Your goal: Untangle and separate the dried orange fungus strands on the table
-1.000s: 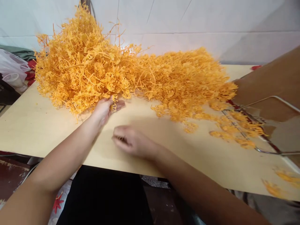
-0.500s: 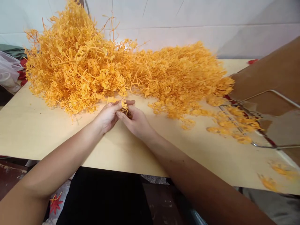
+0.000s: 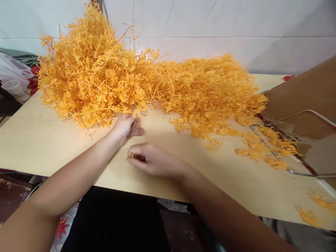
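Note:
A large heap of orange artificial plant sprigs [image 3: 97,80], thin and branching like plastic stems with small florets, rises at the back left of the table. My left hand [image 3: 127,129] is at its front edge, thumb and forefinger pinched on an orange sprig [image 3: 136,112] that hangs from the heap; the other fingers are loosely curled. Closer to me, my right hand [image 3: 154,160] is closed around small orange floret pieces [image 3: 137,157], partly hidden in its fingers and blurred by motion.
A lower pile of orange florets [image 3: 210,94] spreads to the right, with loose florets [image 3: 309,215] near the right front edge. A brown cardboard box [image 3: 301,91] with a metal wire frame [image 3: 291,117] stands at right. Plastic bags [image 3: 15,70] lie at far left.
My hands were together at the sprig. My right hand has pulled away toward me with the floret pieces, while my left hand stays by the heap. The view has shifted slightly.

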A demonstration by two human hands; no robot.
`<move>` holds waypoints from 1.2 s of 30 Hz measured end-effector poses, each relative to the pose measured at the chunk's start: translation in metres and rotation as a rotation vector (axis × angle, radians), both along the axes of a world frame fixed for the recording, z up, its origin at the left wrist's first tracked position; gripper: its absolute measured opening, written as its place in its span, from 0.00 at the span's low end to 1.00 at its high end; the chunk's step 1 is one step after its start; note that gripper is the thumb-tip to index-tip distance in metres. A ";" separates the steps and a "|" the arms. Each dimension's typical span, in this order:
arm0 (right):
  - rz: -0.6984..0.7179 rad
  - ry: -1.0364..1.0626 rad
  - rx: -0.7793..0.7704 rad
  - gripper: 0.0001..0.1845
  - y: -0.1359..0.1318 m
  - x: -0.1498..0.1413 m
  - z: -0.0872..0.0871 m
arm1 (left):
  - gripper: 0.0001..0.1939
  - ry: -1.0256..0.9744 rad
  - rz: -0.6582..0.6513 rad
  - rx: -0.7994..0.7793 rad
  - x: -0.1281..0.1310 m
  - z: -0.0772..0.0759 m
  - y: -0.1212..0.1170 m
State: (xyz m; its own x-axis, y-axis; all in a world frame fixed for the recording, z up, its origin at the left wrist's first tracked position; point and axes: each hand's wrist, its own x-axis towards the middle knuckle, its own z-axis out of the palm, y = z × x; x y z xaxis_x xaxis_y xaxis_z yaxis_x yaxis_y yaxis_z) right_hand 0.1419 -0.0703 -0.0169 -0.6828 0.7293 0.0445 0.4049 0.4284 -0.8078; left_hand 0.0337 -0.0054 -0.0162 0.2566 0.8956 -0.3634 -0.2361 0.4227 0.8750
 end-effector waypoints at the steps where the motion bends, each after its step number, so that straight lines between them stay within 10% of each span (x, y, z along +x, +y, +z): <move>1: -0.046 0.071 -0.061 0.11 0.002 0.003 0.000 | 0.13 0.075 -0.021 0.057 0.002 -0.001 -0.002; 6: -0.487 0.306 -0.431 0.05 0.016 0.028 -0.003 | 0.15 0.348 -0.085 0.269 0.010 -0.007 -0.010; 12: -0.739 0.498 -0.489 0.10 0.022 0.033 -0.004 | 0.15 0.345 -0.202 0.290 0.008 -0.010 -0.008; 19: -0.571 0.268 -0.072 0.18 0.020 0.024 -0.011 | 0.17 0.396 -0.266 0.467 0.003 -0.030 -0.001; 32: -0.324 -0.185 0.586 0.13 0.004 0.026 -0.006 | 0.14 0.499 -0.201 0.379 0.008 -0.016 -0.006; 36: 0.067 -0.160 0.579 0.13 -0.027 -0.006 0.009 | 0.17 0.487 -0.114 0.156 0.010 -0.016 0.006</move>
